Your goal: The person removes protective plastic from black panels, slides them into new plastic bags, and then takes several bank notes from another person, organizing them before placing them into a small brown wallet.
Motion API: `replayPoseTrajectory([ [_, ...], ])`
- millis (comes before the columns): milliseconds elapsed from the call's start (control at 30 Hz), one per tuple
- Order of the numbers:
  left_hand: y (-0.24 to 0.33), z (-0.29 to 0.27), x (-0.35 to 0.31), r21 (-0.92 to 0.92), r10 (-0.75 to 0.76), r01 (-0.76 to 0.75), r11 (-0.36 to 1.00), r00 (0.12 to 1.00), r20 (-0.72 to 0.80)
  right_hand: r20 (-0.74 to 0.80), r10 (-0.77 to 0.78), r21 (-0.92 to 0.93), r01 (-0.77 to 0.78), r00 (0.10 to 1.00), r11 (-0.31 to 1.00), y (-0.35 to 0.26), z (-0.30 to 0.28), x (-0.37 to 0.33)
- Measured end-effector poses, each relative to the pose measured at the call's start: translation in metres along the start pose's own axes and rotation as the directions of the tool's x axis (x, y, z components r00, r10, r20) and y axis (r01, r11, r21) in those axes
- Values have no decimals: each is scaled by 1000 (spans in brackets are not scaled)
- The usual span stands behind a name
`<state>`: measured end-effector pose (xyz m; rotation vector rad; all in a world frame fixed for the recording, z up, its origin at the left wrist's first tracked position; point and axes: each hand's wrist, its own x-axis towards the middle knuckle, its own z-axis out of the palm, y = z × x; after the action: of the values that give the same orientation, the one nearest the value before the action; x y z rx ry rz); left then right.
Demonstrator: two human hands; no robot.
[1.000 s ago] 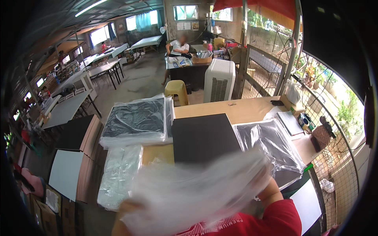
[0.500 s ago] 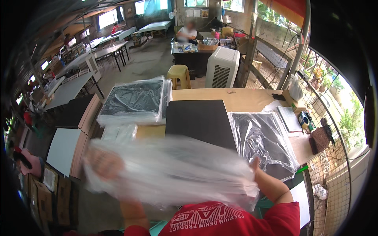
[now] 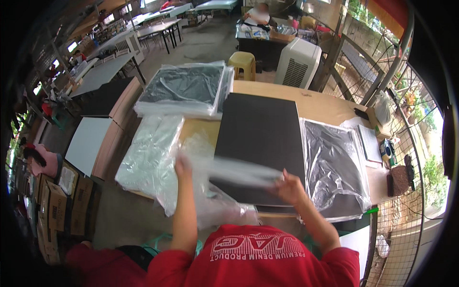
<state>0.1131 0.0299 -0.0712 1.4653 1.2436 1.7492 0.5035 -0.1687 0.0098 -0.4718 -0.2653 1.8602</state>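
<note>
A clear plastic bag (image 3: 229,170) is stretched between my two hands, blurred by motion. My left hand (image 3: 182,166) is closed on its left end. My right hand (image 3: 289,188) grips the right end above the near part of a large black board (image 3: 260,138), which lies on the wooden table. Loose plastic also hangs below the bag, toward my body. Left of my left hand lies a heap of clear plastic bags (image 3: 150,153). A black board wrapped in plastic (image 3: 334,167) lies to the right of the bare one.
A stack of plastic-wrapped black boards (image 3: 184,88) sits at the table's far left. Stacked panels (image 3: 91,143) stand further left. Behind the table are a yellow stool (image 3: 243,64), a white air cooler (image 3: 299,62) and a seated person (image 3: 256,16). Wire mesh (image 3: 406,191) borders the right side.
The plastic bag, spread wide near my body before, is now narrower and over the black board. Both hands have moved forward and closer together. The view has shifted, showing more of the table.
</note>
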Motion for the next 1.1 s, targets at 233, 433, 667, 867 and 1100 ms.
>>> replayPoseTrajectory([
  [233, 88, -132, -159, 135, -752, 924, 359, 200, 628, -548, -313, -386, 98, 776, 917, 5, -29, -111],
  [433, 82, -40, -113, 424, -448, 311, 850, 852, 273, -259, -917, -872, -482, 304, 87, 11, -14, -78],
  [667, 131, -15, -120, 661, -441, -145, 736, 638, 631, -397, -836, -694, -720, 380, 2, 32, 12, -103],
  [867, 148, 3, -107, 747, -583, 139, 650, 721, 374, -346, -913, -674, -734, 217, 81, 44, -22, -109],
  [1100, 127, -7, -121, 789, -569, 92, 608, 743, 352, -407, -815, -656, -753, 412, -54, 39, -4, -111],
])
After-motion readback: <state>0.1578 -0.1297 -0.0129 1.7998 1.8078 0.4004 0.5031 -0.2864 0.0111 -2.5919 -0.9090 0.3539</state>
